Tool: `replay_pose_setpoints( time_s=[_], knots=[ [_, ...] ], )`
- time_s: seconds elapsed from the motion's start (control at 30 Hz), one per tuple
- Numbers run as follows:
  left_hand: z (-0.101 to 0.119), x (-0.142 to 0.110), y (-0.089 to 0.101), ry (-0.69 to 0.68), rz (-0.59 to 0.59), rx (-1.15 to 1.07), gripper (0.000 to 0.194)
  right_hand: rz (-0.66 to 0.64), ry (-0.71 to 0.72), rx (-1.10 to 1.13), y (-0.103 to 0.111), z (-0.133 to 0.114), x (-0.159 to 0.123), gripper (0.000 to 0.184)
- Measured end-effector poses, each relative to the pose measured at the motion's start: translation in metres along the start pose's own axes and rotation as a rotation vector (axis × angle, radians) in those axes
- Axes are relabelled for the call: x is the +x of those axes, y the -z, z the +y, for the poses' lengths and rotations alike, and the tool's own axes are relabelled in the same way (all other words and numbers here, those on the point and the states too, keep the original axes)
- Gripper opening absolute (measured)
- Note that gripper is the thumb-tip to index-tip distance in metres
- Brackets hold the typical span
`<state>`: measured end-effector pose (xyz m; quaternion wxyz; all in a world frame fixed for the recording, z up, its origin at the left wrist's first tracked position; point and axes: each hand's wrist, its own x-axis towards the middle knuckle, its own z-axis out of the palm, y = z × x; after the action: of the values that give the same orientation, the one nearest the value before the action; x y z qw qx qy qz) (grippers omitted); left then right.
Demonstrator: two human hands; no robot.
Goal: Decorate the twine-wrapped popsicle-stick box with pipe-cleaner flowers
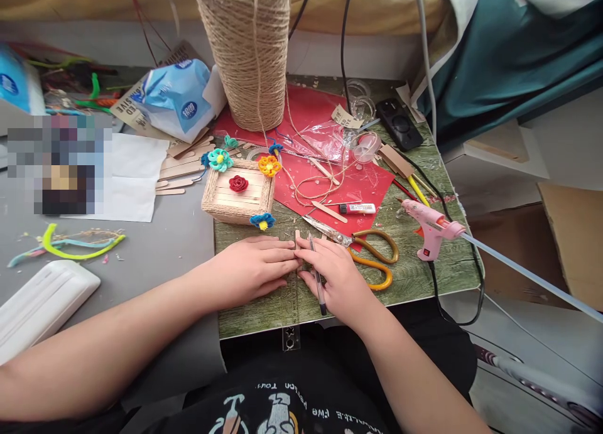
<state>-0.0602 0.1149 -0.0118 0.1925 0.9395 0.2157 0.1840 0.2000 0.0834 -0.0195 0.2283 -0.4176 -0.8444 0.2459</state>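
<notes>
My left hand (257, 264) lies flat with its fingers stretched out together, the tips pressing near a short craft stick (298, 235) and a clear ruler (291, 338). The ruler runs toward me and its end juts over the table edge. In my right hand (340, 276) a pen (321, 299) is held, its dark end pointing toward me. The right fingertips rest by the stick, close to the left ones; they hide most of it. Scissors (377, 249) with yellow-brown handles lie right beside my right hand. Behind my hands stands a twine-wrapped craft-stick box (221, 195) with small flowers.
A pink glue gun (433, 230) with a long glue stick lies at the right edge. A tall twine spool (249, 63) stands at the back on red paper (306, 101). Further left are tissues (176, 98), loose craft sticks (181, 167) and a white case (51, 302).
</notes>
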Motion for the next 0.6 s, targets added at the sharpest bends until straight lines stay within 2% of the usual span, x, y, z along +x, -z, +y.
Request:
replay_pose_setpoints(
  time_s=[0.23, 0.6],
  knots=[
    [-0.0013, -0.0013, -0.0012, -0.020, -0.007, 0.002, 0.028, 0.023, 0.012, 0.003, -0.0023, -0.0004, 0.0002, 0.047],
    [-0.0004, -0.0002, -0.0007, 0.005, -0.017, -0.007, 0.034, 0.030, 0.024, -0.011, -0.0043, 0.0006, 0.0017, 0.043]
  ],
)
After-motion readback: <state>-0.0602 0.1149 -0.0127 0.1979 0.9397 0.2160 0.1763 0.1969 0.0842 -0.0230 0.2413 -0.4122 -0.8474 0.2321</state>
